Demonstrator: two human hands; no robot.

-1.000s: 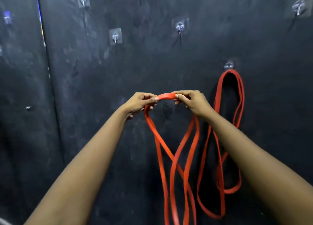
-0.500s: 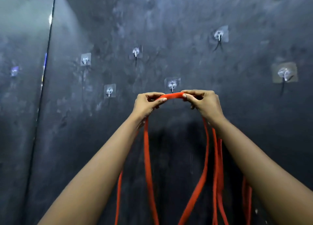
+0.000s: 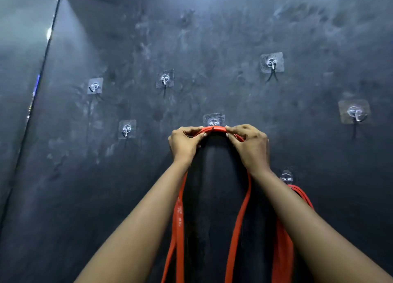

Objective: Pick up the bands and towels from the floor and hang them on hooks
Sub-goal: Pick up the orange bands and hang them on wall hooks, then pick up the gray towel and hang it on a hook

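Observation:
An orange resistance band (image 3: pixel 214 130) arches between my two hands against a dark wall. My left hand (image 3: pixel 184 143) pinches its top on the left, and my right hand (image 3: pixel 248 143) pinches it on the right. The arch sits right at a clear adhesive hook (image 3: pixel 213 121), whose tip shows at the band's upper edge. The band's long loops hang down past my forearms and out of view. A second orange band (image 3: pixel 303 197) hangs from a lower hook (image 3: pixel 287 176) to the right, partly hidden by my right arm.
Several more clear adhesive hooks are stuck on the dark wall, among them the hook (image 3: pixel 127 129) at lower left, the hook (image 3: pixel 272 62) at upper right and the hook (image 3: pixel 354 112) at far right. A wall corner (image 3: pixel 36 87) runs down the left.
Both hands have lifted the orange band up the wall to the middle hook. My view has tilted upward, so more hooks show and the hanging band has slid toward the lower right.

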